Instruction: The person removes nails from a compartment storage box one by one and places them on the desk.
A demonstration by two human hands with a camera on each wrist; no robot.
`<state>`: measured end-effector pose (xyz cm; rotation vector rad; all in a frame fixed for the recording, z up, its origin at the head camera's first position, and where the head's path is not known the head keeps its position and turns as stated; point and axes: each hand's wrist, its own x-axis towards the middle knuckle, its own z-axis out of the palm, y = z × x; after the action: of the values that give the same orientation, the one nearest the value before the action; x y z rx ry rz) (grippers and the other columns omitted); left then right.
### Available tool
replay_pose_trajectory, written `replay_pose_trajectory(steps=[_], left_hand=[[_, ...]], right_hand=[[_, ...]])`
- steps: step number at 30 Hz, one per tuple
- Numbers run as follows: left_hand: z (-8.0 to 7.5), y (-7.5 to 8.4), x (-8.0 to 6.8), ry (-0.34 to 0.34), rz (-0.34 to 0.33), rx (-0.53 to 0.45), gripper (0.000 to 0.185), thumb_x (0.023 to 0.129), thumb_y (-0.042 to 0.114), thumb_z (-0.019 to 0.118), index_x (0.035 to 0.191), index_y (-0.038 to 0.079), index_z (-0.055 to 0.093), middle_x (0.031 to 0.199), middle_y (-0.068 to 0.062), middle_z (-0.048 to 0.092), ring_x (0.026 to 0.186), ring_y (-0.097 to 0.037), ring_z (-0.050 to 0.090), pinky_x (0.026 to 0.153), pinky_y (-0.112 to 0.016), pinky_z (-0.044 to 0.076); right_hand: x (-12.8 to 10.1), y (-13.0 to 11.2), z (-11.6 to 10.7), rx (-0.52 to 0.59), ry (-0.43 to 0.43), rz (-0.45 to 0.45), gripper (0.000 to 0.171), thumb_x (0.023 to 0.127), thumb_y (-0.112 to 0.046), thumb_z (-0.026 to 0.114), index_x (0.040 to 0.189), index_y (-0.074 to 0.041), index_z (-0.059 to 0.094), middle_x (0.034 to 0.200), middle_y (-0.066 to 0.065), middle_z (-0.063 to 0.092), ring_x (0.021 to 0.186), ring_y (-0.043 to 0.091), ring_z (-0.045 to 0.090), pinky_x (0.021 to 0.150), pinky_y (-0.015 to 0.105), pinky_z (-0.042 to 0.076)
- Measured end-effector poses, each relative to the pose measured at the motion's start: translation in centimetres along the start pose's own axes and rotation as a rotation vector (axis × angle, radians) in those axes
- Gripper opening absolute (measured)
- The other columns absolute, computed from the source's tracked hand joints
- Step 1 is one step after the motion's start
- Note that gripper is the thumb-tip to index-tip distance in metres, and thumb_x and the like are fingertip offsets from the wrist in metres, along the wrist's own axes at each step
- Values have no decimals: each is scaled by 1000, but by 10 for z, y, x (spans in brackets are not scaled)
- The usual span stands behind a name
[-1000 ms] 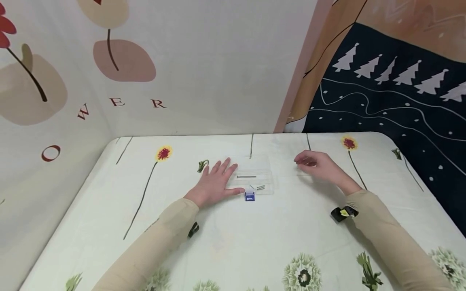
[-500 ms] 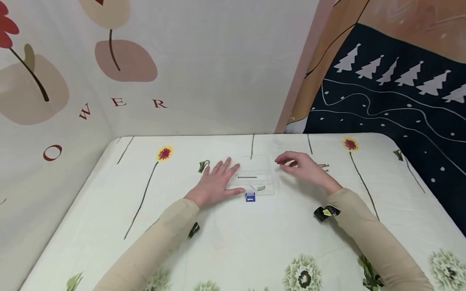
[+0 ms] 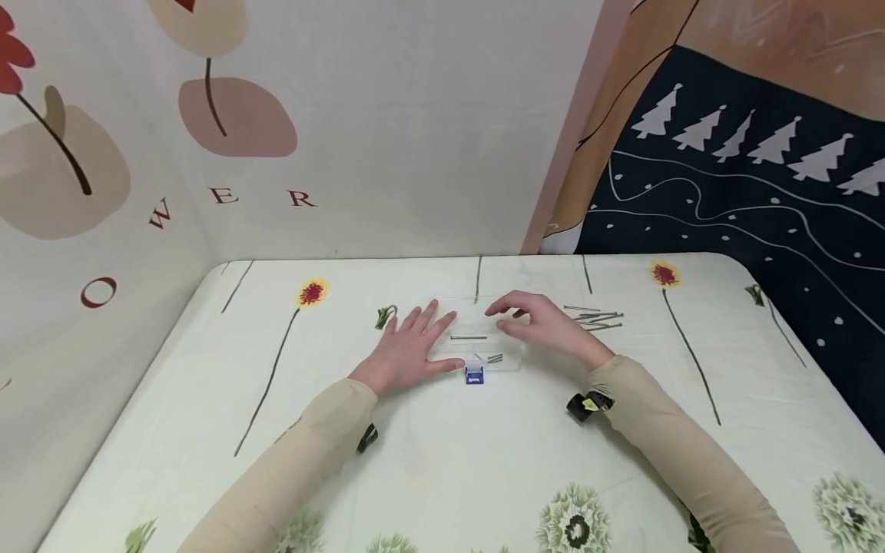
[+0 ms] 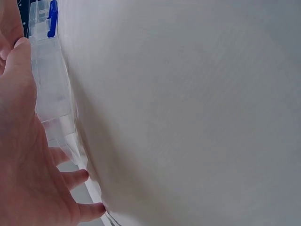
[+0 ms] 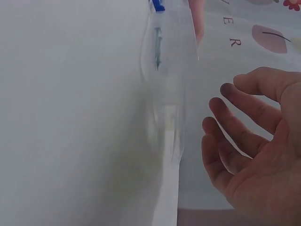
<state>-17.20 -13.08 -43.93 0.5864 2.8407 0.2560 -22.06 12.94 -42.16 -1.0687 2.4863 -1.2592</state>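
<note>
A clear plastic box (image 3: 499, 306) with a blue latch (image 3: 474, 375) lies on the flowered tablecloth (image 3: 442, 461). Inside it are one long nail (image 3: 469, 337) and a few short ones (image 3: 492, 358). My left hand (image 3: 408, 349) lies flat on the box's left part, fingers straight; the left wrist view shows my left hand (image 4: 23, 165) against the box (image 4: 49, 89). My right hand (image 3: 528, 321) hovers over the box's right half with fingers loosely curved. In the right wrist view, no nail shows between the fingers of my right hand (image 5: 249, 141), beside the box (image 5: 169, 70).
Several long nails (image 3: 594, 319) lie loose on the cloth to the right of the box. Fabric walls stand close behind and left of the table (image 3: 207, 307); a dark tree-patterned cloth (image 3: 760, 177) hangs at the right. The near half of the tablecloth is bare.
My right hand has moved left from the loose nails to over the box, uncovering the nail pile. The left hand and the box have stayed still.
</note>
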Motion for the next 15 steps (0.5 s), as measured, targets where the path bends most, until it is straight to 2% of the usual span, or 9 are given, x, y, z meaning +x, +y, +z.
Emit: replay_pose_trajectory(steps=[6, 15], left_hand=[[-2, 1, -2, 1, 2, -8, 86, 88, 73, 42, 156, 26, 17, 161, -9, 3, 144, -36, 12, 110, -63, 9], [0, 0, -1, 9, 5, -7, 87, 88, 73, 42, 156, 26, 18, 161, -8, 4, 144, -35, 14, 109, -64, 10]], right_hand=[[8, -7, 10, -58, -46, -65, 24, 90, -7, 64, 114, -4, 69, 121, 12, 61, 118, 30, 50, 99, 50, 38], [10, -5, 23, -150, -94, -36, 26, 92, -14, 62, 116, -8, 71, 134, 17, 51, 128, 38, 37, 100, 59, 27]])
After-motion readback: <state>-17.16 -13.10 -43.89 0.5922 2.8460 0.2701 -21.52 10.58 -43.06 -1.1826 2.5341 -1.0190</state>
